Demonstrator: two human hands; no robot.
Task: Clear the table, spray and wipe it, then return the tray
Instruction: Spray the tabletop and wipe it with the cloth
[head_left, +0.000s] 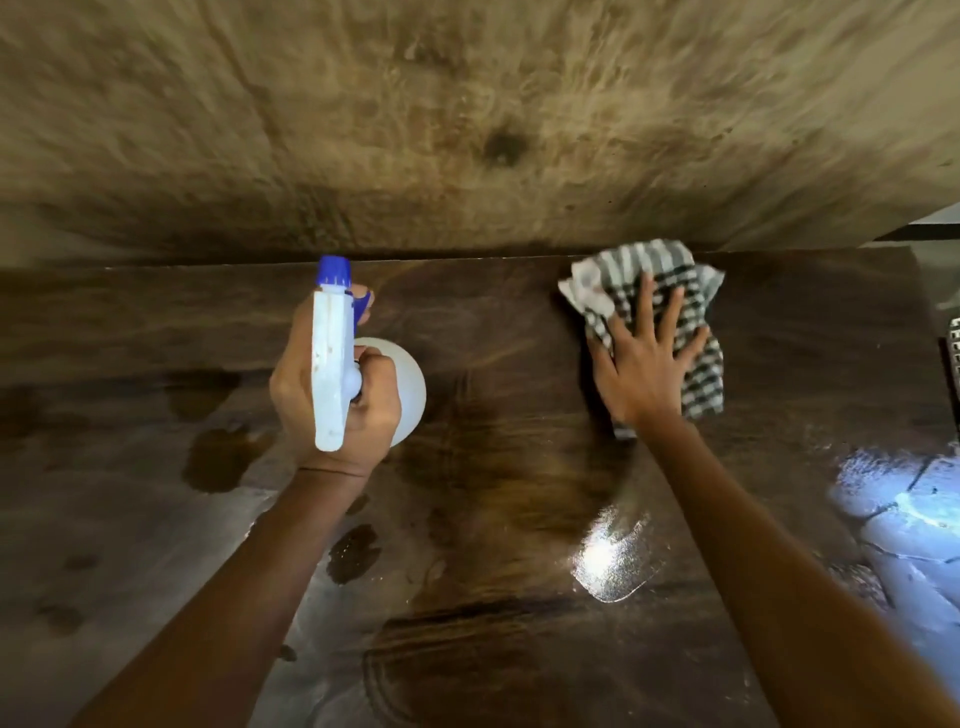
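Note:
My left hand (332, 410) grips a white spray bottle (332, 358) with a blue nozzle, held above the dark wooden table (493, 493), nozzle pointing away from me and one finger on the blue trigger. My right hand (647, 364) lies flat, fingers spread, on a black-and-white checked cloth (649, 270) pressed against the tabletop near its far edge. Wet patches and shiny streaks show on the wood around both arms. No tray is identifiable in view.
A mottled tan wall (467, 130) rises right behind the table's far edge. At the right border a pale perforated object (955, 358) pokes in. A bright reflection (615, 558) glints on the wet surface, with a tiled floor (914, 514) at the right.

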